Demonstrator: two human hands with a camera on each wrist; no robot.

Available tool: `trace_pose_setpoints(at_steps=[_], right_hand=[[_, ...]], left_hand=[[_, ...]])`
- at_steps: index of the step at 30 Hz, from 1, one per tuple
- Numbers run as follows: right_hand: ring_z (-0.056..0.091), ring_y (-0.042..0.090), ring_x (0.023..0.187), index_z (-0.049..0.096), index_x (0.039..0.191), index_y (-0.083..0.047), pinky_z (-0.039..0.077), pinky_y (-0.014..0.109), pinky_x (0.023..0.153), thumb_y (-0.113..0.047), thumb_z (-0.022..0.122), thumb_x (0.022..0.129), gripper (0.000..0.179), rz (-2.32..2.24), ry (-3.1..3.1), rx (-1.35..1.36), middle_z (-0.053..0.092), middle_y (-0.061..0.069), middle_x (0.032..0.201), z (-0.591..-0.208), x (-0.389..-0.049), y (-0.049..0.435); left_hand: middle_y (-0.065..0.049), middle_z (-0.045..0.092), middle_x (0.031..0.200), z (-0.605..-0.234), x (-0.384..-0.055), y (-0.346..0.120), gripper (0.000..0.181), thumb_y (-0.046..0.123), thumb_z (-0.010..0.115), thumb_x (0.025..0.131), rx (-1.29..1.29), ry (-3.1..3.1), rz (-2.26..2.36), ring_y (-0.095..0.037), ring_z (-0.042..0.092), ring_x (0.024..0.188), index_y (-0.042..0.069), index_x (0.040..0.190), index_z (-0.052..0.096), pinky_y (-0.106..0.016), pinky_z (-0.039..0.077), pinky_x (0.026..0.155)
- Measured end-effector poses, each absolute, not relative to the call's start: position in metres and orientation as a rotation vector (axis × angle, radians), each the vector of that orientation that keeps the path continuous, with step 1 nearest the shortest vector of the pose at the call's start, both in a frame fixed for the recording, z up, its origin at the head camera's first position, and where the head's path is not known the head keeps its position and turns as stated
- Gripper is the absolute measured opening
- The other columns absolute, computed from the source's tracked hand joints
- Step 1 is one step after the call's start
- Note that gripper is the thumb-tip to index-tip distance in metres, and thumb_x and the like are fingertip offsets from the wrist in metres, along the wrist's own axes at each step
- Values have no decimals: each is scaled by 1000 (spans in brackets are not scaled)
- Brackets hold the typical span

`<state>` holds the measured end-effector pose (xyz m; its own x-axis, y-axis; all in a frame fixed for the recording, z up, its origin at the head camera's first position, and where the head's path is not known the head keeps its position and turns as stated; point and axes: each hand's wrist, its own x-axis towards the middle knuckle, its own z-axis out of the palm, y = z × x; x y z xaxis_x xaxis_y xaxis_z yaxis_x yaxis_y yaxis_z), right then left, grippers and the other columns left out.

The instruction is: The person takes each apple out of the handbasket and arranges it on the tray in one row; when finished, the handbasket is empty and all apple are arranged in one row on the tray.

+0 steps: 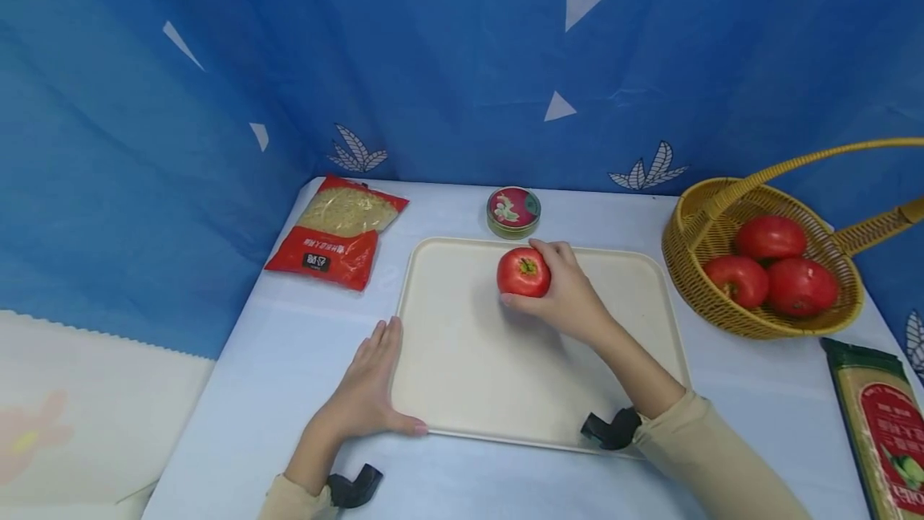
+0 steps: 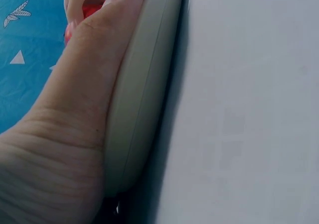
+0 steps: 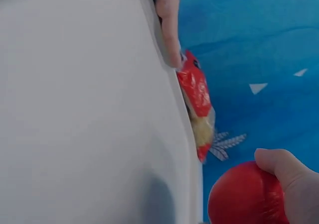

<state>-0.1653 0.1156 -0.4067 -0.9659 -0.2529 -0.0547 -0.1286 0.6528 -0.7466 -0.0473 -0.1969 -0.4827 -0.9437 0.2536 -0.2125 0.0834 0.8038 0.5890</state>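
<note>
A red apple (image 1: pixel 523 272) is held over the back part of a cream rectangular tray (image 1: pixel 462 375) by my right hand (image 1: pixel 566 299), thumb on the near side and fingers behind. The right wrist view shows the same apple (image 3: pixel 244 194) with the thumb against it; a soft shadow falls on the tray. My left hand (image 1: pixel 368 387) rests against the tray's front left corner. Its fingers lie straight along the left side, and its thumb (image 2: pixel 94 50) lies along the front rim in the left wrist view.
A yellow wicker basket (image 1: pixel 682 259) with a tall handle holds three red apples at the right. Behind the tray stands a round tin (image 1: pixel 513 211). A red bag of yellowish food (image 1: pixel 335 231) lies back left, and a green-and-red packet (image 1: pixel 884 424) front right. Blue cloth (image 1: pixel 447 62) hangs behind.
</note>
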Motion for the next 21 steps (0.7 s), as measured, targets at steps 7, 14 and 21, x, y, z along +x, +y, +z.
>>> trace_pose_setpoints(at_steps=[7,14,21], right_hand=[[54,28,122,37,147,-14,60,45,85,-44,86,71,95,-1235,2645,-371,44,8,136,-415,-183,71],[57,24,116,39,144,-13,61,41,83,-45,85,72,91,-1219,2632,-398,46,5,131,-423,-194,33],[57,21,113,39,143,-12,61,38,83,-46,84,73,89,-1201,2612,-456,47,5,129,-428,-199,6]], left_hand=[[-7,4,169,-482,-48,-197,154,77,83,48,243,2705,859,-31,-1,156,12,160,0,-57,7,125],[-8,5,169,-481,-47,-195,152,74,84,49,233,2699,856,-32,0,156,12,161,0,-58,7,124],[-8,6,169,-481,-48,-194,152,74,83,49,224,2694,847,-31,-1,156,13,161,0,-58,6,124]])
